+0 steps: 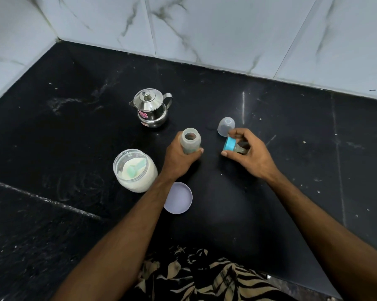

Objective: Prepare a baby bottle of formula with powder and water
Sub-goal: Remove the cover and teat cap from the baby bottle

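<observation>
My left hand grips an open, frosted baby bottle that stands upright on the black counter. To its right, my right hand holds the bottle's blue screw ring with its teat, tilted on its side just above the counter. An open jar of white formula powder with a pale green scoop lying in it stands to the left of my left forearm. A lidded steel water pot sits behind the bottle.
The clear bottle cap lies on the counter just behind my right hand. The jar's lilac lid rests flat beside my left forearm. Marble-tiled walls close the counter at the back and left.
</observation>
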